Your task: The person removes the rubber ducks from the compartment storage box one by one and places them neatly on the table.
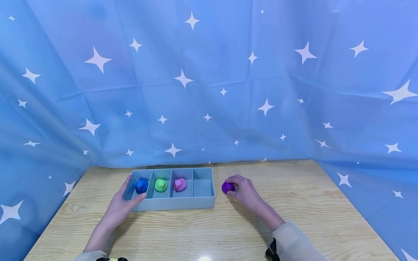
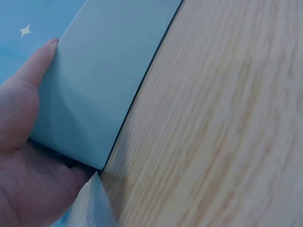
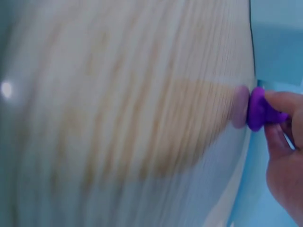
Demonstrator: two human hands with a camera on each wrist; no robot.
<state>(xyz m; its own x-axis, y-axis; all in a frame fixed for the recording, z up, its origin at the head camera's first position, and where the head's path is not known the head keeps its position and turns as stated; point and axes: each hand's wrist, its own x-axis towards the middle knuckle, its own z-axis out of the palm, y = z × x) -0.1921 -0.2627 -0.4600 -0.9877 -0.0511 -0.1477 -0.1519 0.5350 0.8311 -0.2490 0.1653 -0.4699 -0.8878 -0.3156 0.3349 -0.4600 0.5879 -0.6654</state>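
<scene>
- While the right hand (image 1: 243,192) hides part of the small, smooth, rounded purple toy (image 1: 227,187), contact between its base and the pale wood-grain table (image 1: 183,232) cannot be told; some left-hand fingers are out of sight.
- The long, smooth grey-blue box (image 1: 173,204) has four compartments: from the left, the first three hold glossy blue (image 1: 142,185), light-green (image 1: 160,185) and pink (image 1: 180,185) ducks.
- The left hand (image 1: 120,206) touches the box's left end, thumb and forefinger spread and straight.
- The right thumb and fingers pinch the purple toy, just right of the box.
</scene>
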